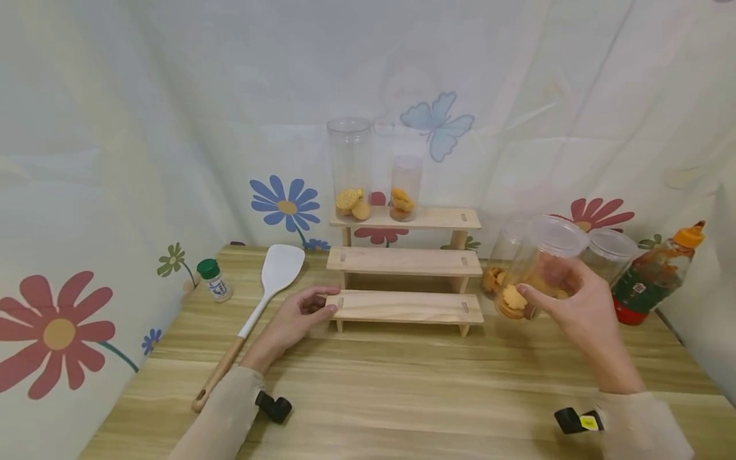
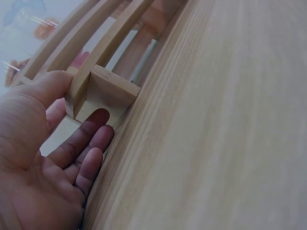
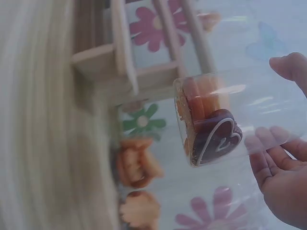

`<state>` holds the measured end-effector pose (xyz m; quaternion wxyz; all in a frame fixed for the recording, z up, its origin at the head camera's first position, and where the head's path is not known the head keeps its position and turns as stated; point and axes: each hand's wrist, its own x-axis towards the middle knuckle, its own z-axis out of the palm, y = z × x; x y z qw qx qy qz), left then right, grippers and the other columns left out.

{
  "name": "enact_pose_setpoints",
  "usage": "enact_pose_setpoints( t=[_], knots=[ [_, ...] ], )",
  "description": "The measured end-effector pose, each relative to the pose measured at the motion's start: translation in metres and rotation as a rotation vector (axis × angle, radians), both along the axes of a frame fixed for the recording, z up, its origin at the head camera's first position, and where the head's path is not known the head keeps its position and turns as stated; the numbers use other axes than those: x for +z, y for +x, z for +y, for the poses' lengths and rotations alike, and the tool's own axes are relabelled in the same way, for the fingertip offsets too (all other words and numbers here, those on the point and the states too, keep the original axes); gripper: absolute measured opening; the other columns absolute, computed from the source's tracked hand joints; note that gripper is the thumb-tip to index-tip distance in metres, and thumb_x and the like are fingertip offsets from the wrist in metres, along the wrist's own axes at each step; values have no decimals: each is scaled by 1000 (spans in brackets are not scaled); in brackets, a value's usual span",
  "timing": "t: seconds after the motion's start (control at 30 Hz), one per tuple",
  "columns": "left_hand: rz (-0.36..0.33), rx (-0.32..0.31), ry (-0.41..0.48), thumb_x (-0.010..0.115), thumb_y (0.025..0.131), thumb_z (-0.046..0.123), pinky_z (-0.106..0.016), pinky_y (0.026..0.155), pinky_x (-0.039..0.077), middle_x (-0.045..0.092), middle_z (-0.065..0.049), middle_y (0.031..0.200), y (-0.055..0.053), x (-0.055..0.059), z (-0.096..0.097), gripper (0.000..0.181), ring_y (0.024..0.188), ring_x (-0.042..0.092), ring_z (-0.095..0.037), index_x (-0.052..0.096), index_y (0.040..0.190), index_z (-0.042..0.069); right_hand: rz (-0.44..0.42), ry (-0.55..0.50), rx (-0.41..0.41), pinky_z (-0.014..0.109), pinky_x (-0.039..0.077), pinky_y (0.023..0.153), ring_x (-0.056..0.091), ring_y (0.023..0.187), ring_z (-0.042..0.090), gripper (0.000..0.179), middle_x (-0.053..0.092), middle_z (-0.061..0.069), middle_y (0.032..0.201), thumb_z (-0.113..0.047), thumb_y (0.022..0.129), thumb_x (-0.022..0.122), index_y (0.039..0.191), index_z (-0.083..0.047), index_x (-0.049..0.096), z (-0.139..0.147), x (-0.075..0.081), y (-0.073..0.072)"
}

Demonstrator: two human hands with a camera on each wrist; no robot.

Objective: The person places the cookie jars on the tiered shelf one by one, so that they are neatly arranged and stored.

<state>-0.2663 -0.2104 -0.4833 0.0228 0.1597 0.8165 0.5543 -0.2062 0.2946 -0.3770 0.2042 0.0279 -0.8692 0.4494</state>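
Observation:
My right hand point(image 1: 586, 310) grips a clear cylindrical jar point(image 1: 529, 262), tilted and raised off the table. Biscuits lie at its bottom, among them a dark heart-shaped one point(image 3: 219, 136) with white icing. A three-step wooden display rack point(image 1: 402, 260) stands in the middle. At the left end of its lowest board, my left hand point(image 1: 296, 316) pinches the board between thumb and finger, the other fingers below it. On the top step stand a tall clear jar point(image 1: 349, 160) and a shorter one point(image 1: 406, 179), both with biscuits.
Behind the held jar are another biscuit jar point(image 1: 503, 246) and a clear jar point(image 1: 611, 249). A sauce bottle point(image 1: 650, 281) with an orange nozzle stands far right. On the left lie a white spatula point(image 1: 280, 271) with a wooden handle and a green-capped shaker point(image 1: 214, 281). Flowered curtain point(image 1: 172, 96) surrounds the table.

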Motion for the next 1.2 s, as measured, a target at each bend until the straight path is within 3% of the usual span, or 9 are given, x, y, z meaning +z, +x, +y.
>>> enact_pose_setpoints(
  t=[0.17, 0.33, 0.53, 0.7, 0.8, 0.97, 1.2],
  knots=[
    [-7, 0, -7, 78, 108, 25, -30, 89, 55, 76, -12, 116, 0, 3, 2, 38, 104, 70, -24, 73, 145, 17, 49, -25, 38, 7, 48, 92, 65, 111, 1, 59, 71, -8, 121, -24, 94, 94, 145, -9, 69, -11, 21, 8],
    [-11, 9, -6, 78, 108, 23, -29, 89, 55, 76, -12, 118, 2, 4, 1, 39, 104, 71, -24, 73, 146, 16, 44, -42, 100, 7, 47, 97, 64, 121, 4, 64, 71, 0, 137, -26, 95, 93, 152, -16, 66, -26, 45, -2],
    [-9, 8, -7, 78, 108, 25, -30, 93, 55, 76, -13, 123, 3, 3, -1, 40, 109, 71, -25, 72, 147, 17, 18, -51, 165, 13, 49, 101, 61, 130, 9, 70, 67, 0, 146, -36, 98, 90, 159, -23, 59, -48, 79, -32],
    [-3, 5, -10, 77, 109, 26, -30, 94, 55, 75, -13, 123, 4, 3, -1, 40, 110, 71, -26, 72, 147, 17, 11, -117, 223, 33, 49, 117, 61, 133, 15, 75, 66, 5, 148, -39, 97, 90, 162, -19, 57, -67, 97, -67],
    [-4, 5, -8, 78, 108, 26, -30, 93, 55, 76, -13, 121, 3, 3, 0, 40, 108, 71, -26, 72, 147, 17, 19, -136, 247, 43, 47, 121, 61, 134, 22, 77, 65, 11, 150, -39, 97, 91, 161, -14, 56, -76, 101, -88],
    [-4, 5, -10, 78, 108, 26, -30, 92, 56, 76, -11, 120, 3, 1, 1, 40, 106, 71, -24, 73, 146, 17, 2, -145, 255, 44, 46, 121, 59, 138, 30, 83, 62, 16, 152, -38, 96, 91, 162, -8, 51, -88, 103, -119],
    [6, 2, -8, 78, 108, 24, -30, 91, 55, 77, -12, 118, 5, 5, 1, 39, 104, 71, -24, 72, 146, 15, -36, -204, 251, 41, 45, 121, 58, 138, 31, 80, 61, 16, 153, -31, 97, 90, 159, -5, 47, -98, 101, -141]
  ],
)
